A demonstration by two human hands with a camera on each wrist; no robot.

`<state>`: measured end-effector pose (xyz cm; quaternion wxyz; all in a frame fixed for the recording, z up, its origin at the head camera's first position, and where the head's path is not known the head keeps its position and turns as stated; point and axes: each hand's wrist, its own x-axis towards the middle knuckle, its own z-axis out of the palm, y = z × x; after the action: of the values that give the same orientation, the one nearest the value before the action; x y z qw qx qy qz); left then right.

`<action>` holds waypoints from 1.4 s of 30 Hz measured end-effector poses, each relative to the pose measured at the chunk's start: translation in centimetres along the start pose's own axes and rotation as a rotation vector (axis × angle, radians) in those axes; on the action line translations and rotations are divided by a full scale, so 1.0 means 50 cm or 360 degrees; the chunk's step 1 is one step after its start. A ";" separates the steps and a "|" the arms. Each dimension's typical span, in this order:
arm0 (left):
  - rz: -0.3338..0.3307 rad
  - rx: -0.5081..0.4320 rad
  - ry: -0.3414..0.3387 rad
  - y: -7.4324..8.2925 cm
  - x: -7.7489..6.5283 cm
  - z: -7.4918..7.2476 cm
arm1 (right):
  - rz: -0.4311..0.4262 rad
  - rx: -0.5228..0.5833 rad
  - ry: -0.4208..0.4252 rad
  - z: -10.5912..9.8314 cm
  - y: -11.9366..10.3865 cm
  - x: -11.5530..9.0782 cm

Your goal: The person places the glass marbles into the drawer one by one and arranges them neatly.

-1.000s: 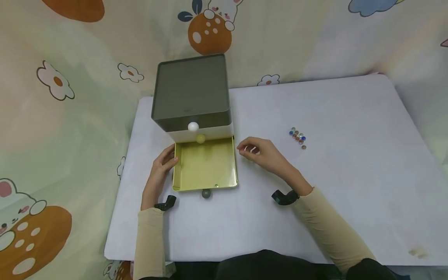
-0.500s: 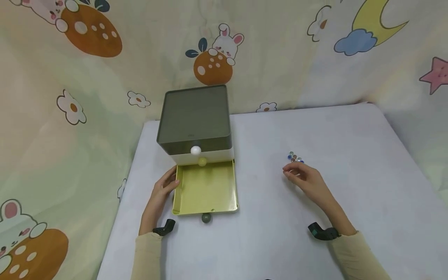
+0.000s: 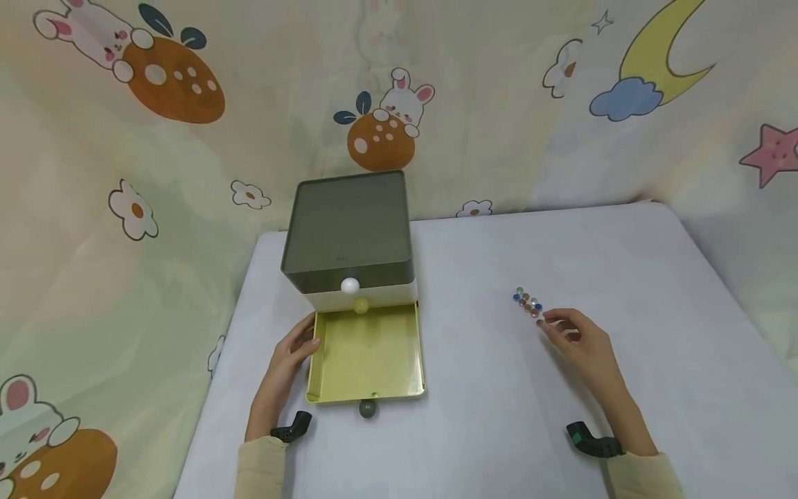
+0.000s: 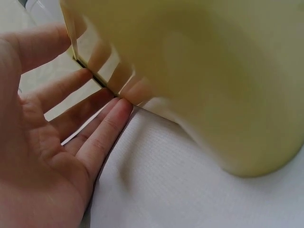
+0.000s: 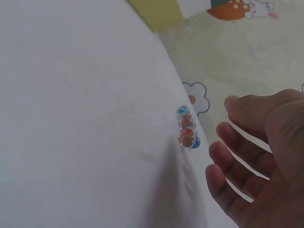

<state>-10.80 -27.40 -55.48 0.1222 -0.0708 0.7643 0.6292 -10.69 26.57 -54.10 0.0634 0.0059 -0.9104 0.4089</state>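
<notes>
A yellow-green drawer (image 3: 368,360) with a dark green knob (image 3: 368,409) stands pulled out from the bottom of a small drawer box (image 3: 352,229). My left hand (image 3: 288,364) rests against the drawer's left outer wall; its fingers (image 4: 102,137) look straight in the left wrist view and touch the lower edge. On the white table at the right lies a cluster of small glass marbles (image 3: 526,302), blue, brown and clear. My right hand (image 3: 580,350) is just beside them, its fingertips close to the nearest brown marble (image 3: 539,322). Nothing shows between its relaxed fingers in the right wrist view.
Above the open drawer are a yellow knob (image 3: 361,305) and a white knob (image 3: 350,285) on the box's front. The white table (image 3: 474,416) extends around the box. Behind it hangs a cloth printed with rabbits (image 3: 402,104) and flowers.
My right hand has moved right from beside the drawer to the marbles. My left hand has stayed against the drawer. The head view has tilted up.
</notes>
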 end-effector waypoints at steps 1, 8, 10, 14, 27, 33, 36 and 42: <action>0.0003 0.0002 0.0005 0.000 -0.002 0.000 | -0.0008 -0.0027 0.0016 0.002 0.002 -0.003; 0.0014 0.0006 0.0001 -0.002 -0.007 0.004 | -0.0011 -0.0165 0.0108 0.013 0.016 -0.016; 0.0003 0.0009 0.0005 -0.002 -0.008 0.005 | -0.0005 -0.0187 0.0109 0.016 0.019 -0.016; -0.0001 0.0007 0.0015 -0.004 -0.008 0.004 | 0.0014 -0.0211 0.0083 0.020 0.023 -0.013; 0.0039 0.0008 0.0017 -0.005 -0.006 0.004 | 0.0034 -0.0292 0.0023 0.022 0.013 -0.007; 0.0049 0.0020 0.0023 -0.006 -0.003 0.003 | -0.0006 -0.0341 0.0045 0.025 0.008 0.002; 0.0050 0.0028 0.0029 -0.004 -0.003 0.002 | 0.0008 -0.0357 0.0053 0.028 0.007 0.005; 0.0040 0.0016 0.0029 -0.004 -0.005 0.004 | 0.0056 -0.0394 0.0079 0.035 0.010 0.007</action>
<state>-10.49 -27.27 -55.61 0.1077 -0.0663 0.7692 0.6263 -11.24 25.60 -55.60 0.0789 -0.0281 -0.9520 0.2944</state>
